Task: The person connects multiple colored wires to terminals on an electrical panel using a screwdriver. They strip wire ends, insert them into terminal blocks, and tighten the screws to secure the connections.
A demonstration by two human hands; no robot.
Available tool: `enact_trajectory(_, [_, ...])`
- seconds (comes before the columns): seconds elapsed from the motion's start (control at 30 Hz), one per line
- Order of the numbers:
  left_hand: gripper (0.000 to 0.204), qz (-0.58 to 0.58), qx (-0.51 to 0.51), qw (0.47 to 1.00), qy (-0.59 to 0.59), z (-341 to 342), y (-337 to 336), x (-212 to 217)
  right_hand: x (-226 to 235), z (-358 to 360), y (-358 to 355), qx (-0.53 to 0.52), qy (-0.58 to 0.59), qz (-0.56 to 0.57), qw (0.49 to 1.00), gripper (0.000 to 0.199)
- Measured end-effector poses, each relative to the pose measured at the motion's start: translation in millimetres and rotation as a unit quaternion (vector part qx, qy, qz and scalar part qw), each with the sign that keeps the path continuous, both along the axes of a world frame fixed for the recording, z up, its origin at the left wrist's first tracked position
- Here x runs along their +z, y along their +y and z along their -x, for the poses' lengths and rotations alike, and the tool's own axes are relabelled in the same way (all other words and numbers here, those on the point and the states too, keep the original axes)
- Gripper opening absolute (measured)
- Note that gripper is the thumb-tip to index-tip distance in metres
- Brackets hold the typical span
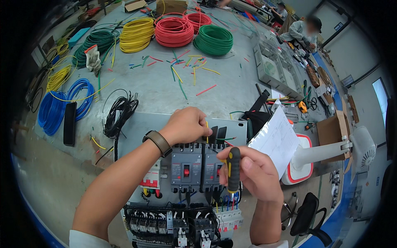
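Observation:
My right hand [258, 171] is wrapped round a screwdriver [234, 169] with a black and yellow handle, held over the right one of two grey circuit breakers. My left hand [188, 126] pinches a short yellow wire [207, 139] above the breakers' top terminals; the fingertips partly hide it. Both the left breaker [186, 170] and the right breaker [212, 169] have red toggles and sit on a metal mounting plate [144, 122]. Black barrier strips [222, 134] stand up beside my left fingertips. The screwdriver's tip cannot be made out.
Smaller breakers [228, 221] and relays [149, 225] fill the plate's lower part. Beyond lie coils of yellow [136, 35], red [173, 31], green [213, 40] and blue wire [51, 111], a phone [70, 124] and wire offcuts. At right are a paper sheet [275, 138], a white fan [322, 153] and a co-worker [304, 33].

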State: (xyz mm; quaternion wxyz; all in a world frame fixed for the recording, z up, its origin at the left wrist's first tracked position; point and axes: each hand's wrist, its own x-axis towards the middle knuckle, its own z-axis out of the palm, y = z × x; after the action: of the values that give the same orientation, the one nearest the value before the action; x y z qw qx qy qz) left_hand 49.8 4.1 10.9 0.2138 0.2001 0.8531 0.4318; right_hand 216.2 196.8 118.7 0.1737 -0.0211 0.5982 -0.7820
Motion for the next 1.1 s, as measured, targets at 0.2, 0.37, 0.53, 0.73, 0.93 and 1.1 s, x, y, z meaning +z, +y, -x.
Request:
enact_trajectory(0.2, [0.030, -0.008, 0.002, 1.000, 0.021, 0.2, -2.0, -3.5, -14.5, -2.5, 5.9, -0.001, 0.111, -0.213, 0.971, 0.040])
enact_trajectory(0.37, [0.029, -0.010, 0.003, 1.000, 0.026, 0.8, -0.1, -9.1, -14.2, 12.5, 4.3, 0.029, 0.222, -0.284, 0.932, 0.040])
enact_trajectory(0.53, [0.032, 0.005, -0.006, 1.000, -0.024, 3.8, -0.9, -6.2, -18.5, 19.9, -9.9, -0.009, 0.200, -0.363, 0.910, 0.029])
enact_trajectory(0.73, [0.031, -0.001, 0.007, 1.000, -0.030, 1.4, 1.1, -0.3, -44.6, 5.4, -17.5, -0.144, 0.193, -0.361, 0.901, 0.026])
enact_trajectory(0.93, [0.029, -0.018, -0.002, 1.000, -0.024, 3.6, 1.2, -1.9, -79.5, 5.4, -37.2, -0.274, 0.310, -0.361, 0.836, 0.019])
enact_trajectory(1.1, [0.027, -0.043, -0.015, 0.999, 0.011, 7.4, -0.7, -16.9, -92.2, 12.9, -36.2, -0.294, 0.371, -0.349, 0.809, 0.012])
